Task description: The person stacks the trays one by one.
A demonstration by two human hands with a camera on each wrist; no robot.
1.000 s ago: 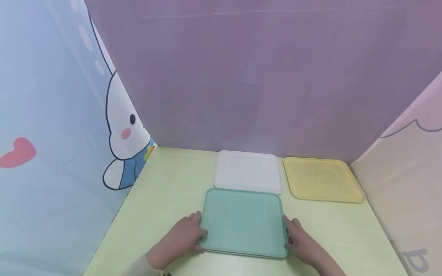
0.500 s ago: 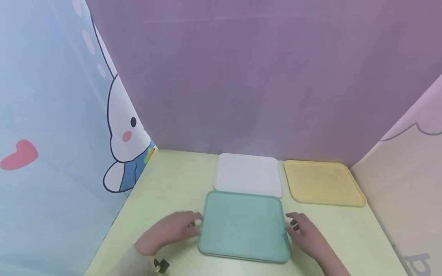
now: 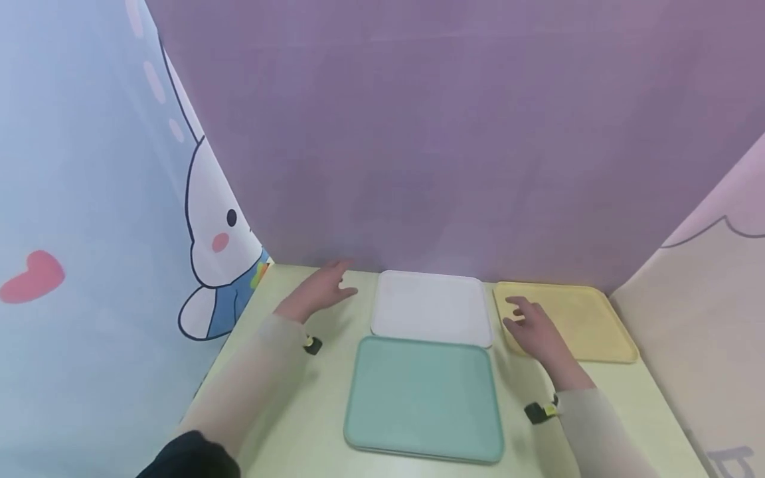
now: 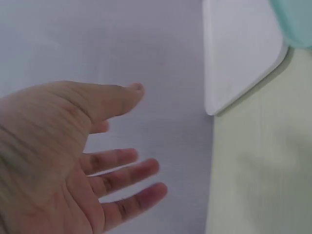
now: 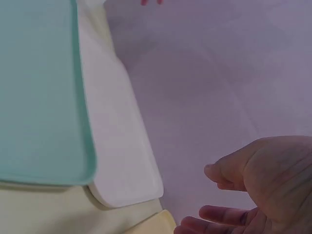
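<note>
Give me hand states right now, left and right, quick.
Left hand: open, fingers spread, holding nothing, left of the white tray.
Right hand: open, holding nothing, over the near left corner of the yellow tray.

Bare left hand (image 3: 319, 287), bare right hand (image 3: 533, 330), pale sleeves, small blk/yellow wrist devices

The green tray (image 3: 423, 397), white tray (image 3: 431, 307) and yellow tray (image 3: 582, 317) look like smooth, matt plastic.
</note>
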